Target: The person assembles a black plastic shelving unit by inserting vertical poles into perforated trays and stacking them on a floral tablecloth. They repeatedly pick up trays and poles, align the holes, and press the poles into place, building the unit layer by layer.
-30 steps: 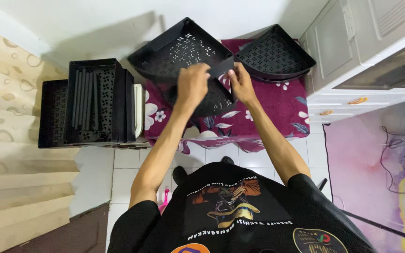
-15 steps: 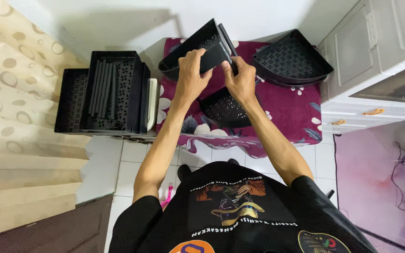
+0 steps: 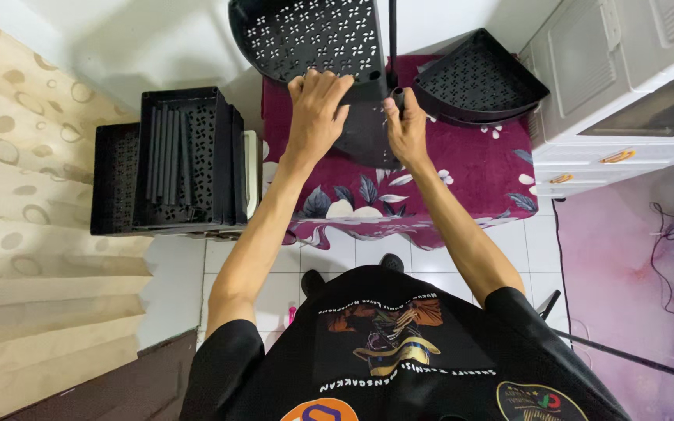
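Observation:
A black perforated corner shelf tray [image 3: 306, 35] is raised above a table covered with a maroon flowered cloth [image 3: 461, 175]. My left hand [image 3: 315, 105] grips its near edge with the fingers curled over it. My right hand [image 3: 407, 129] is closed around a thin black pole [image 3: 392, 39] that runs up along the tray's right corner. Under my hands a second black tray [image 3: 364, 136] lies on the cloth, mostly hidden. A third black corner tray [image 3: 477, 78] rests on the cloth to the right.
A stack of black rectangular perforated trays with several black rods [image 3: 173, 160] stands to the left of the table. A white cabinet with drawers [image 3: 617, 86] is on the right. A beige patterned curtain [image 3: 25, 234] hangs at the left. White floor tiles lie below.
The tray in my hands has risen and moved away from me, and now faces the camera flat. My right hand has shifted from the tray's edge onto the thin pole.

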